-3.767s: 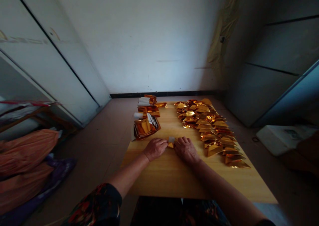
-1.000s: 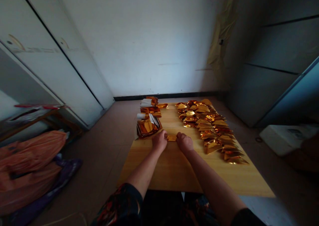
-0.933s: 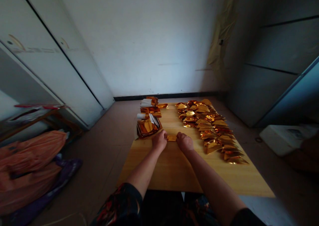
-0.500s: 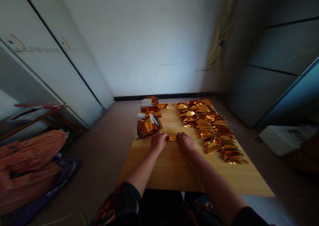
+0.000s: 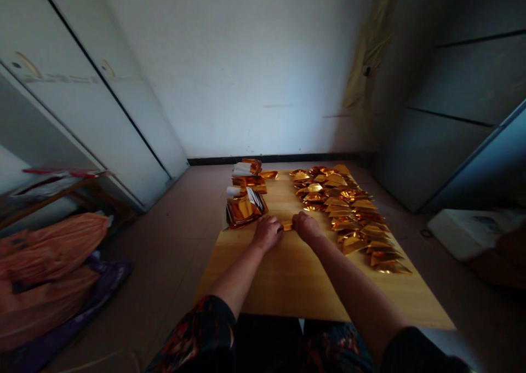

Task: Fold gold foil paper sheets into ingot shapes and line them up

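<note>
My left hand [image 5: 267,233] and my right hand [image 5: 306,226] rest close together on a wooden table [image 5: 296,274], fingers curled down onto a small piece of gold foil paper [image 5: 287,225] between them. Only a sliver of the paper shows; the rest is under my fingers. A stack of unfolded gold foil sheets [image 5: 243,208] lies just beyond my left hand. A long row of folded gold pieces [image 5: 349,214] runs along the table's right side, beside my right hand.
More gold sheet stacks with white rolls [image 5: 246,176] sit at the table's far left. Orange and purple bags [image 5: 45,274] lie on the floor at left, a white box [image 5: 464,230] at right. White cabinet doors [image 5: 82,104] stand at left.
Both hands have drawn closer together over the gold paper, so less of it shows than a second ago. They sit a little farther up the table than 3.8 s ago.
</note>
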A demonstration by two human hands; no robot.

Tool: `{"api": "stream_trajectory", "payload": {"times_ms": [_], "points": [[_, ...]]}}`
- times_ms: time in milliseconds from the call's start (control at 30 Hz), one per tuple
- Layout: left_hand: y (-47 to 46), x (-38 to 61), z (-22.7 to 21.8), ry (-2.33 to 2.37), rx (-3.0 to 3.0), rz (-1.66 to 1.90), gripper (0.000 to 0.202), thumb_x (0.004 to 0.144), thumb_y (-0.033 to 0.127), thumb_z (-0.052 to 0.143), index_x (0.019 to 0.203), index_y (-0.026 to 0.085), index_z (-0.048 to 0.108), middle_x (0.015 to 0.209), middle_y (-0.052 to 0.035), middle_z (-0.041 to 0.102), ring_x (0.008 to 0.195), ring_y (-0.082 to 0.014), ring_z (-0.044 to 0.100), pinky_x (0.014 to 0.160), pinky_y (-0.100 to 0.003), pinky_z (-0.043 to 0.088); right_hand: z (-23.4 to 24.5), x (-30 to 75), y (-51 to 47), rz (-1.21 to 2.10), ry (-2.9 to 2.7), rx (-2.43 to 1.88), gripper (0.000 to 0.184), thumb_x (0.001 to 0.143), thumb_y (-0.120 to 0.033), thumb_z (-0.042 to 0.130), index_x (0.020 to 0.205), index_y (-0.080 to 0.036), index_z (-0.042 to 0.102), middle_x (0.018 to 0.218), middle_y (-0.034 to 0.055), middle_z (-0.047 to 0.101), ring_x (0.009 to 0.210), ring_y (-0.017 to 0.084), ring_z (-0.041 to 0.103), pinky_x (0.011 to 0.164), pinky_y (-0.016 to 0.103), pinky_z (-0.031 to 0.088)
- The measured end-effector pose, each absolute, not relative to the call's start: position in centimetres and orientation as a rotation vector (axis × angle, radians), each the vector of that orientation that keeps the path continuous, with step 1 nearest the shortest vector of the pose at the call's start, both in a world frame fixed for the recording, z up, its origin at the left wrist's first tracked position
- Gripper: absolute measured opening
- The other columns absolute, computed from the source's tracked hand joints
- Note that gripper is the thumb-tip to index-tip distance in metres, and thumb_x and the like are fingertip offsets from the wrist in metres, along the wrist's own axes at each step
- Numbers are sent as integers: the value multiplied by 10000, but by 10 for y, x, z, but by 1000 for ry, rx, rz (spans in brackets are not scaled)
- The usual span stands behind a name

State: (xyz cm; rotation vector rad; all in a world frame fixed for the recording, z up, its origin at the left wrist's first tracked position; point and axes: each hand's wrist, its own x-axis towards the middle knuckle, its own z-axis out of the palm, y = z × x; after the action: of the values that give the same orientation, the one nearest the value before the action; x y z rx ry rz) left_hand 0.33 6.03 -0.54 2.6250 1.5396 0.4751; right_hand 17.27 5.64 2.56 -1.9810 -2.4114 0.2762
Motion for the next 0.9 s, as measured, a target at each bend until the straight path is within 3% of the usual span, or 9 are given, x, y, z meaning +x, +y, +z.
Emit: {"api": "stream_trajectory", "payload": {"times_ms": [300,667,900], "points": [[60,0,-13,1568,2492,583,190,855,290,540,848,238,723,851,-52,612,903,-175,523,811,-311,355,23,173,64,629,-2153,-1875,243,799,-145,497,909,-204,706,955,27,698,885,138,608,754,184,402],[55,-2,-11,1712,2369,609,171,803,343,610,909,294,735,868,-37,617,905,-174,526,785,-299,355,20,170,63,613,-2116,-1923,189,752,-282,622,916,-199,668,905,31,674,787,139,583,612,209,349],[53,-2,-9,1772,2309,560,202,837,365,567,938,310,733,904,-43,614,922,-184,516,811,-314,354,24,165,65,616,-2109,-1963,165,726,-232,645,887,-202,662,909,29,672,794,139,584,619,211,351]]}}
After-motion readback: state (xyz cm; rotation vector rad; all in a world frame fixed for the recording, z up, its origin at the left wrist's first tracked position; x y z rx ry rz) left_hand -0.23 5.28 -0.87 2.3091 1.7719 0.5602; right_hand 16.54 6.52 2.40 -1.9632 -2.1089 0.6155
